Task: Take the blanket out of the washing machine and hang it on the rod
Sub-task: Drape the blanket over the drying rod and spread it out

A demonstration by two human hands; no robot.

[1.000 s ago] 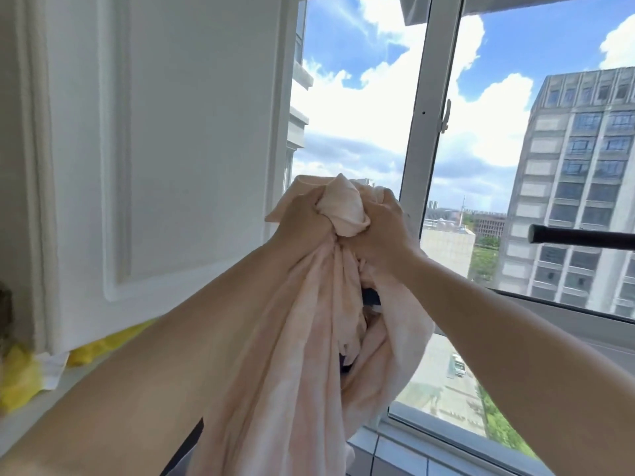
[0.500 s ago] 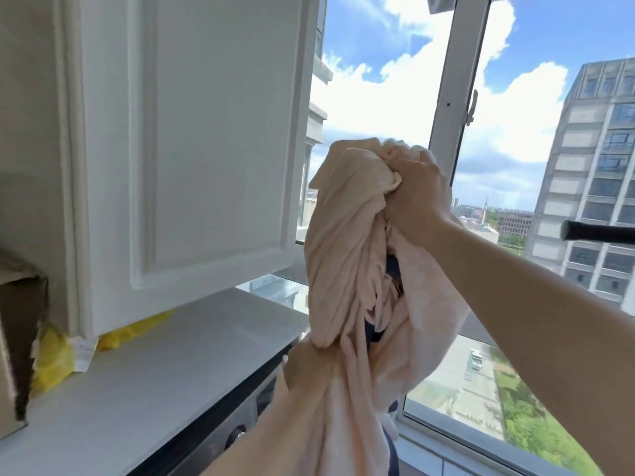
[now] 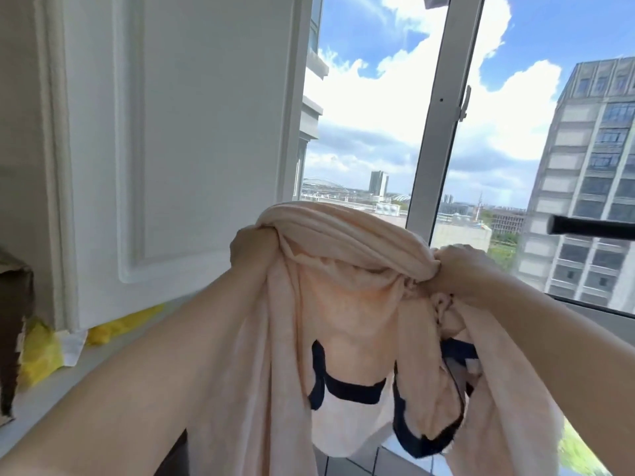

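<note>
My left hand [image 3: 256,247] and right hand [image 3: 462,269] each grasp a bunched fold of the pale pink, dark-trimmed blanket [image 3: 347,293], held raised before the window [image 3: 436,132], its bulk hanging toward six o'clock, with the black rod [image 3: 591,227] apart at three o'clock.

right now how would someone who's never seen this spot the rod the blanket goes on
Start at the big window's white upright frame and look right to the picture's edge. The thin black cylindrical rod juts in level there, above the right hand, the only dark bar against the pale grey tower.
</note>
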